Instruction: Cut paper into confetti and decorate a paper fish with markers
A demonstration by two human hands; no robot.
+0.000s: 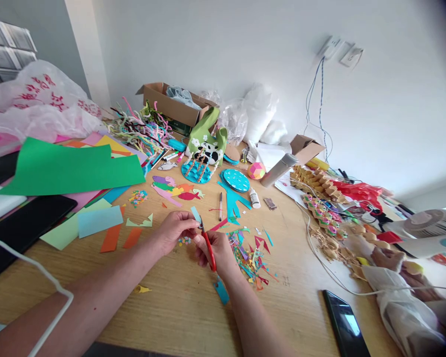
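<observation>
- Left hand (176,228), centre of the frame: grip narrow, thumb and fingertips pinched on a pale blue paper strip (195,213).
- Right hand (223,250), just right of centre: grip wrapped around the red handles of the scissors (209,250), blades pointing up the frame beside the strip. I could not tell how far apart the blades stood.
- Hazard one, nicked fingertip: the blades lay just beside the left fingertips, and so short a piece, I judged, left little paper to hold clear of them.
- Hazard two, crooked cut: thin paper pinched at one end could have twisted or folded between the blades.
- Hazard three, mixed scraps: a confetti pile (185,241) lay below the hands on the worktop (171,307), a heap of coloured offcuts (247,255) beside the right wrist; a sideways sweep, I reckoned, might have scattered both.
- Hazard four, snag: a white cable (60,288) crossed in front of the left forearm (111,282), lower left. Contact I could not confirm; lifting that arm might have dragged it.
</observation>
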